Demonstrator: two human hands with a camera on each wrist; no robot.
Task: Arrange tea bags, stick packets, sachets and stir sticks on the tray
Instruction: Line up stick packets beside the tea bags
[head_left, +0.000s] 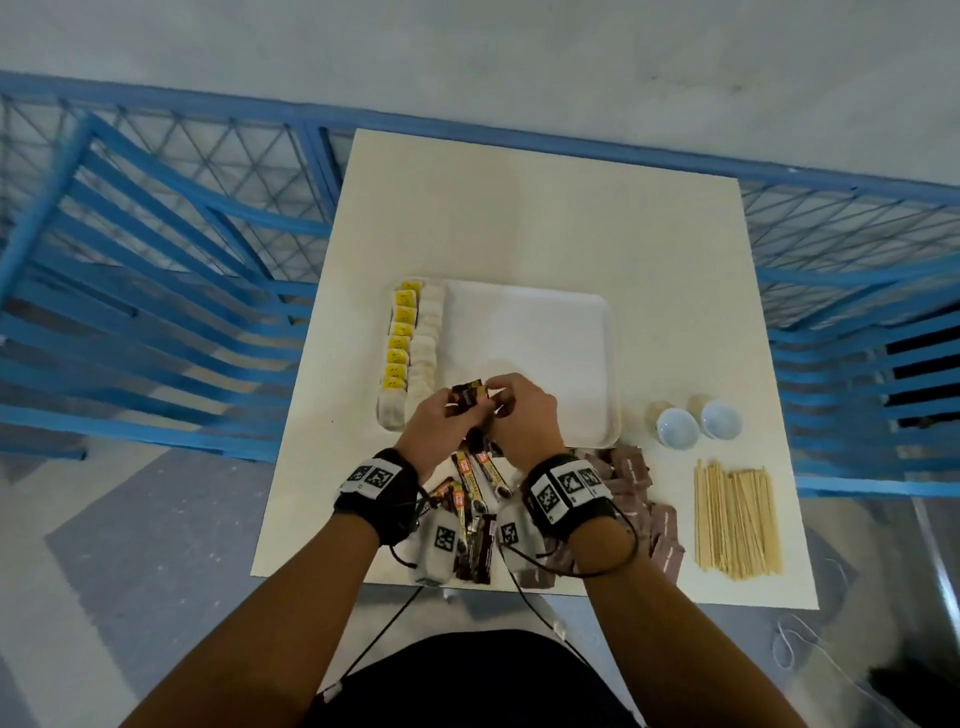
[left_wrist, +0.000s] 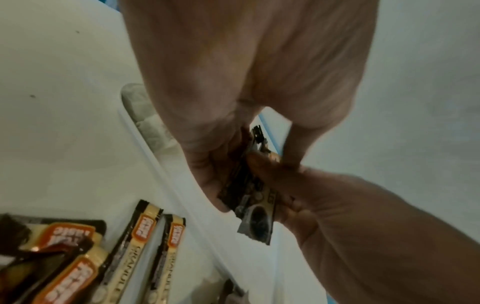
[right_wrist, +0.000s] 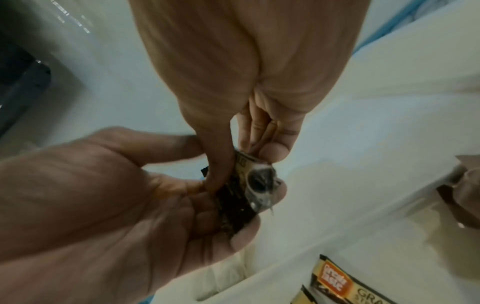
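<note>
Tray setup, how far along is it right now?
Done: tea bags line the tray left edge. In hand: left hand and right hand grip a bunch of stick packets. Left: sachets and stir sticks remain on the table.

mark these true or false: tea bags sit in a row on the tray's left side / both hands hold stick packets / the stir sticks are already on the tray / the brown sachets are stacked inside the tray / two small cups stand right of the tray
1. Tea bags lie in a row along the left side of the tray: true.
2. Left hand and right hand both hold the stick packets: true.
3. Stir sticks are on the tray: false, they lie on the table.
4. Brown sachets are inside the tray: false, they lie on the table.
5. Two cups stand right of the tray: true.
</note>
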